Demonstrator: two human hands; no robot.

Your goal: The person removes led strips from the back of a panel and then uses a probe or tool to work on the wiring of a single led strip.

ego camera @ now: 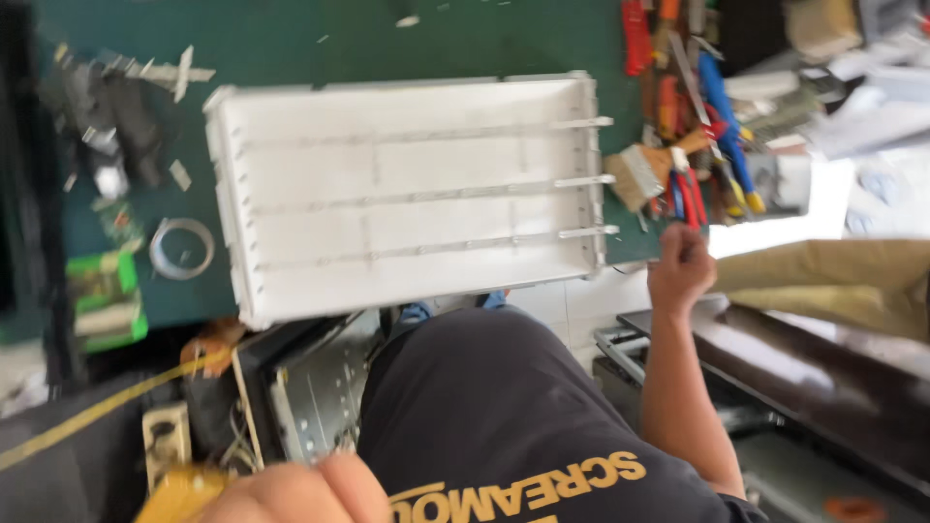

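hands first: my right hand [681, 263] is curled into a loose fist just off the bench [407, 39] edge, right below the red-handled pliers [686, 199], fingers closed; i can't tell if it pinches anything, blur hides it. my left hand [300, 492] sits at the bottom edge of the view, knuckles bent, next to something yellow [179, 496] that it seems to touch, but whether it grips it is not clear. big white tray-like panel [407, 194] lies flat on the green bench top, long side running along the near edge, one corner hanging over that edge. three thin metal rods [436, 189] run lengthwise across its inside and stick out past the wall of the panel nearest my right hand. the lowest rod end is near that hand but apart from it. past that end of the panel there's a pile of hand tools: a brush [639, 174] with pale bristles touching the pile, blue-handled tool [722, 107], orange and red handles toward the far edge. at the other end of the bench: a roll of clear tape [181, 248] just beside the panel corner, a green box [102, 295] by the near corner, dark clutter and white scraps [116, 116] toward the far corner. below the bench edge, a metal chassis with wiring [310, 397] beside my dark shirt [484, 416]. whole frame is motion-blurred.
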